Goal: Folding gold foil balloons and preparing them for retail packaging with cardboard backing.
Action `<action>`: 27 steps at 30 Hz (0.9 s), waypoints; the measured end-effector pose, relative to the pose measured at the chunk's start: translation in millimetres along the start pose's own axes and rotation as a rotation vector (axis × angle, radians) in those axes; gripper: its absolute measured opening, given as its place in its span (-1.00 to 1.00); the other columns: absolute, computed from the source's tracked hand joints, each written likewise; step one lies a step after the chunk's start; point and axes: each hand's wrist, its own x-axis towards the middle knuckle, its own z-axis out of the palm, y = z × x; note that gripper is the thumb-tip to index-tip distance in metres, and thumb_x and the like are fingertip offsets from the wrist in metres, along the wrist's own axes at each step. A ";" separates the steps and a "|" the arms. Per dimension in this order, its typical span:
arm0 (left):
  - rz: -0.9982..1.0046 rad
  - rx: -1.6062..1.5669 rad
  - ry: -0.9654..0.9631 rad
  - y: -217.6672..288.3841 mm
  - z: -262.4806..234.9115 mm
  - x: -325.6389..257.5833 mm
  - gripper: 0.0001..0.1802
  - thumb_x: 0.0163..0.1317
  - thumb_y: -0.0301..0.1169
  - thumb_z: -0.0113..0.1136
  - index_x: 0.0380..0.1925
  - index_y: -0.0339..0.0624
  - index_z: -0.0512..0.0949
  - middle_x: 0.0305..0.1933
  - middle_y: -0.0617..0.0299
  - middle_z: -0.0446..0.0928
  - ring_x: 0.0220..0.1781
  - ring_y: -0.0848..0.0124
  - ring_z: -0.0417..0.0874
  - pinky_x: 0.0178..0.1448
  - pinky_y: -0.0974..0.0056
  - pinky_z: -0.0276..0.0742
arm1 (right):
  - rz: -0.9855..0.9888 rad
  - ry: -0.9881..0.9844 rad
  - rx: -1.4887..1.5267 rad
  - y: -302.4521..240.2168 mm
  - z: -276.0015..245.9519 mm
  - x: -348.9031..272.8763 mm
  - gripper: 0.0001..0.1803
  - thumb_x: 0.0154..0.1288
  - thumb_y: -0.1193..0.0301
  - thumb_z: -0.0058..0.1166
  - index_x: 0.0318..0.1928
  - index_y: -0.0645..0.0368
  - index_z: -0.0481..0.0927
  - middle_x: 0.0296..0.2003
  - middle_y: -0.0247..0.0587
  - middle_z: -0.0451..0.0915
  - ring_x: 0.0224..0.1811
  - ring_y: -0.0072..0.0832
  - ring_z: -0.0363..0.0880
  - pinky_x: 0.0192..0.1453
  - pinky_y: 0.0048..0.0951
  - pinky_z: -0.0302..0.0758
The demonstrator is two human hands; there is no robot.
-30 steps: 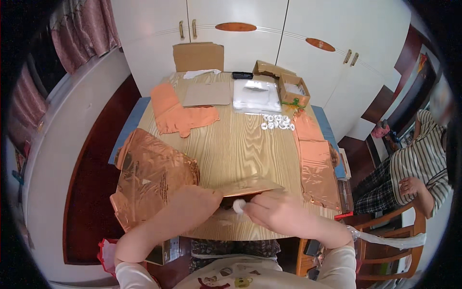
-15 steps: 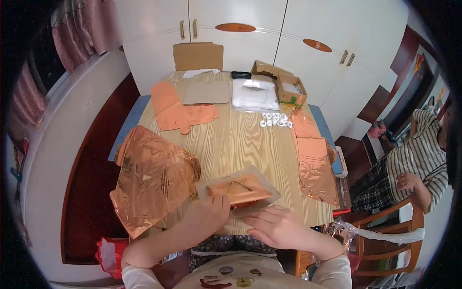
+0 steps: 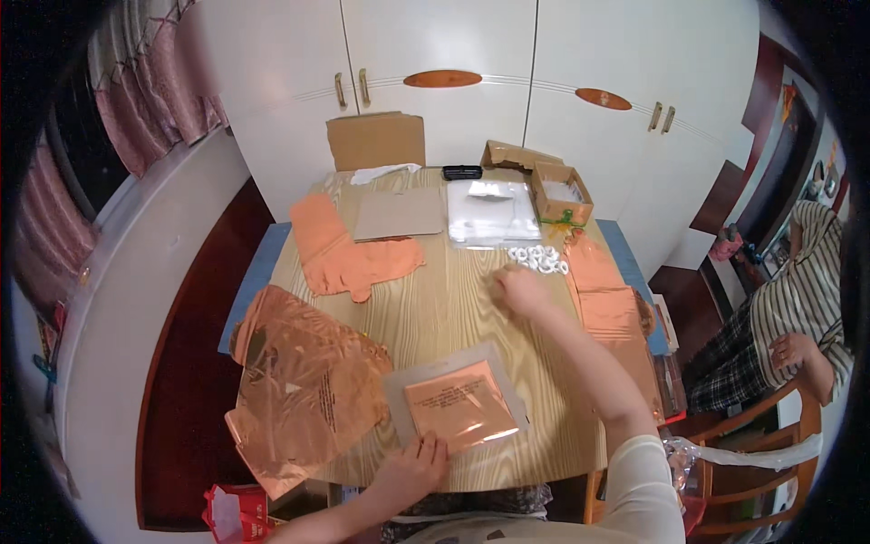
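A folded copper-coloured foil piece [image 3: 460, 399], like a flat uninflated foil balloon, lies on a grey rectangular card [image 3: 399, 388] near the front of the table. My left hand [image 3: 417, 464] rests its fingers on the lower left edge of the foil and card. Farther off, my right hand [image 3: 520, 290] is low over the wood with its fingers curled together, just left of and nearer than a cluster of small white rings [image 3: 538, 259]. Its fingertips point down and away, so whatever they pinch, if anything, is hidden.
Unfolded copper foil pieces lie at the left [image 3: 313, 390], back left [image 3: 335, 254] and right [image 3: 609, 313]. At the back are a grey card [image 3: 399, 214], a stack of clear plastic bags [image 3: 494, 216], an open cardboard box [image 3: 564, 192] and a black object [image 3: 462, 172]. A person [image 3: 797, 281] stands at right.
The card and folded foil, earlier tilted up between both hands, now lie flat on the table. My right hand has moved forward toward the white rings; my left stays at the foil's edge.
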 end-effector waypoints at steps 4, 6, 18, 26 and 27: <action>-0.015 -0.147 0.051 -10.9 3.2 25.6 -0.62 0.17 -0.19 0.25 -0.13 -0.25 0.59 -0.05 0.03 0.60 0.00 0.23 0.63 -0.08 0.24 0.61 | -0.095 0.070 -0.206 30.2 25.1 66.7 -0.84 0.15 0.46 0.01 -0.29 0.23 0.60 -0.27 -0.03 0.61 -0.12 -0.11 0.61 -0.03 -0.16 0.56; -0.024 -0.211 0.087 -15.8 8.2 40.3 -0.60 0.18 -0.18 0.24 -0.09 -0.23 0.57 0.01 0.03 0.57 0.09 0.18 0.58 0.06 0.15 0.55 | -0.084 0.089 -0.242 32.5 31.2 86.9 -0.83 0.13 0.49 0.00 -0.28 0.25 0.58 -0.24 -0.03 0.60 -0.06 -0.11 0.58 0.00 -0.16 0.56; -0.096 -0.357 0.030 -22.0 35.2 48.4 -0.52 0.17 -0.11 0.24 0.02 -0.14 0.53 0.15 0.06 0.48 0.26 0.10 0.45 0.31 -0.05 0.33 | -0.096 -0.073 -0.288 40.7 46.3 104.3 -0.83 0.13 0.46 0.03 -0.26 0.22 0.58 -0.22 -0.12 0.61 -0.08 -0.15 0.59 0.02 -0.15 0.55; -0.006 -0.427 -0.085 -15.4 28.4 54.5 -0.35 0.18 -0.03 0.20 0.20 -0.16 0.40 0.34 0.05 0.31 0.45 0.08 0.23 0.41 -0.11 0.19 | -0.184 0.255 -0.035 -5.2 9.4 66.6 -0.92 0.14 0.46 0.04 -0.36 0.17 0.56 -0.32 -0.10 0.61 -0.18 -0.21 0.61 -0.14 -0.17 0.53; 0.010 -0.450 -0.091 -13.1 25.2 55.4 -0.34 0.20 -0.04 0.19 0.21 -0.19 0.38 0.35 0.03 0.30 0.45 0.05 0.21 0.44 -0.12 0.13 | -0.142 0.287 0.121 -17.4 -2.4 52.1 -0.93 0.14 0.45 0.05 -0.37 0.17 0.55 -0.33 -0.09 0.61 -0.20 -0.19 0.61 -0.15 -0.17 0.53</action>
